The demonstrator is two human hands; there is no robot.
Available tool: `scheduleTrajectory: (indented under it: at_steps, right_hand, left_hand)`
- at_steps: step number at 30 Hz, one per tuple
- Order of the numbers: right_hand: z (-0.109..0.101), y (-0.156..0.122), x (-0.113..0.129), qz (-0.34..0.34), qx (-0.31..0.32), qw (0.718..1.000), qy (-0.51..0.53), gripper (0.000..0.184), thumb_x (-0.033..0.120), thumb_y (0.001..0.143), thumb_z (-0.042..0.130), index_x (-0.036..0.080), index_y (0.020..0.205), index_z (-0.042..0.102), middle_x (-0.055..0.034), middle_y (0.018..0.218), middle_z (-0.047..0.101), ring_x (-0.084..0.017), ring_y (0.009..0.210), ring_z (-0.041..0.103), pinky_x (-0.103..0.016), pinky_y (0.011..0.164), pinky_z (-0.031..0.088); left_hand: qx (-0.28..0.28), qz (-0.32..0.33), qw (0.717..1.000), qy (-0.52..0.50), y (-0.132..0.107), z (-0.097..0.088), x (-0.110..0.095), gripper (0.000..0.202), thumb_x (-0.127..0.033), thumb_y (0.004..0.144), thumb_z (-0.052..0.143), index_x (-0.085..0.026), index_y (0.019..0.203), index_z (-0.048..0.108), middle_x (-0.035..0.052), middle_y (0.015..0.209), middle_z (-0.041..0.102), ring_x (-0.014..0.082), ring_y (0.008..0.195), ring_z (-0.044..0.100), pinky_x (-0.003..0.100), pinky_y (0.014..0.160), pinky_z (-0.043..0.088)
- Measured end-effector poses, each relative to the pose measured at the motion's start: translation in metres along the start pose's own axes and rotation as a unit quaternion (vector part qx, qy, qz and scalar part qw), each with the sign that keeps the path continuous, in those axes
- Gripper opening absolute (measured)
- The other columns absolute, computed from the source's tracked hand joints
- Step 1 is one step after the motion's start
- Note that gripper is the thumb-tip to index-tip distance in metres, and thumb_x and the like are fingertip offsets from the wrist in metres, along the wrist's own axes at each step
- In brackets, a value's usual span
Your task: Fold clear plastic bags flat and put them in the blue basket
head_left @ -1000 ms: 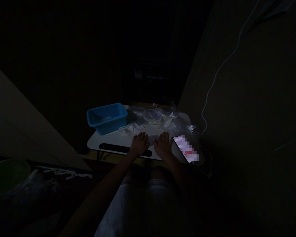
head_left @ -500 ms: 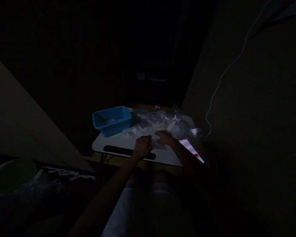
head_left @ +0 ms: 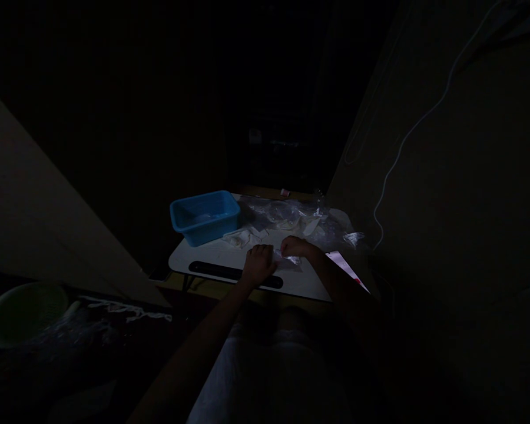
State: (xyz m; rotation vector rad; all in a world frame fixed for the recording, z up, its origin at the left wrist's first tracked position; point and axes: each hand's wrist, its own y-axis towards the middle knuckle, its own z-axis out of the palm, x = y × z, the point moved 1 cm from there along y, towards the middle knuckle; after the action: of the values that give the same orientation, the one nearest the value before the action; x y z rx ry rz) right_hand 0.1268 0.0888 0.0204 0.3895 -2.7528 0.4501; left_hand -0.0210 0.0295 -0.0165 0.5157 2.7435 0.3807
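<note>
A small clear plastic bag (head_left: pixel 292 262) lies on the white folding table (head_left: pixel 304 282), shining where it creases. My left hand (head_left: pixel 259 263) is closed at its left edge, fingers bent down and thumb toward the bag. At the bag's upper edge, my right hand (head_left: pixel 294 246) pinches the plastic, its fingers pressed together. Just beyond my hands are a crumpled whitish piece (head_left: pixel 242 237) and a pale flat piece (head_left: pixel 311 226). In the dim light, the contents of the bag cannot be made out.
A blue plastic basin (head_left: pixel 212 227) stands at the table's left. Crumpled clear plastic (head_left: pixel 274 209) spreads along the back. A lit phone (head_left: pixel 345 270) lies by my right forearm. A white cable (head_left: pixel 397 153) hangs down the right wall. A green basket (head_left: pixel 26 312) sits low left.
My right hand's fingers have closed from spread to a pinch on the plastic bag, whose surface now glints. My left hand stays almost in place; the view has shifted slightly.
</note>
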Motion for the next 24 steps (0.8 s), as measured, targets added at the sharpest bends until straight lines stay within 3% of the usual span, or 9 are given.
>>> scheduleTrajectory:
  at_steps: [4,7,10,13,17,24]
  right_hand:
    - [0.0,-0.001,-0.002,-0.032,-0.004,0.997,0.077,0.016,0.016,0.062,0.057,0.015,0.075,0.066,0.0001,0.073,0.066,-0.013,0.07,0.059,-0.019,0.06,0.042]
    - [-0.001,-0.001,0.001,-0.054,-0.006,0.99,0.132,0.016,0.014,0.063,0.056,0.012,0.075,0.065,0.0004,0.067,0.064,-0.011,0.063,0.057,-0.018,0.056,0.042]
    - [0.0,-0.001,0.005,-0.073,-0.013,0.982,0.172,0.016,0.013,0.062,0.056,0.012,0.075,0.065,0.0009,0.065,0.063,-0.01,0.061,0.056,-0.018,0.054,0.042]
    - [0.002,-0.001,0.01,-0.093,-0.016,0.971,0.219,0.015,0.015,0.062,0.057,0.012,0.074,0.065,0.0012,0.064,0.062,-0.009,0.059,0.055,-0.018,0.054,0.041]
    - [0.004,0.001,0.013,-0.108,-0.03,0.951,0.287,0.009,0.015,0.061,0.057,0.012,0.065,0.065,0.0022,0.057,0.06,-0.009,0.054,0.053,-0.019,0.054,0.04]
    - [0.012,0.005,0.012,-0.093,-0.042,0.952,0.288,0.01,0.016,0.062,0.056,0.012,0.063,0.066,0.0025,0.056,0.06,-0.009,0.055,0.053,-0.018,0.054,0.039]
  left_hand:
    - [-0.023,-0.035,0.989,-0.139,0.006,0.002,0.007,0.034,-0.038,0.079,0.042,-0.017,0.099,0.059,0.0066,0.1,0.062,0.0199,0.094,0.052,0.032,0.084,0.039]
    - [-0.017,-0.081,0.954,-0.288,0.007,0.004,0.015,0.035,-0.039,0.079,0.039,-0.015,0.089,0.062,0.0044,0.081,0.065,0.016,0.075,0.057,0.027,0.07,0.043]
    - [0.002,-0.113,0.915,-0.388,0.004,0.005,0.019,0.038,-0.045,0.072,0.043,-0.012,0.076,0.062,0.0008,0.059,0.057,0.012,0.054,0.05,0.023,0.051,0.039]
    - [0.004,-0.127,0.892,-0.433,0.001,0.005,0.021,0.037,-0.046,0.068,0.045,-0.012,0.062,0.058,-0.0033,0.047,0.046,0.008,0.044,0.04,0.02,0.044,0.032]
    - [0.006,-0.148,0.871,-0.468,0.001,0.006,0.02,0.033,-0.045,0.064,0.048,-0.013,0.057,0.055,-0.0059,0.044,0.039,0.0061,0.041,0.034,0.019,0.041,0.028]
    - [-0.022,-0.146,0.859,-0.49,0.002,0.006,0.022,0.033,-0.044,0.064,0.05,-0.013,0.064,0.06,-0.0036,0.049,0.049,0.0085,0.047,0.043,0.019,0.047,0.034]
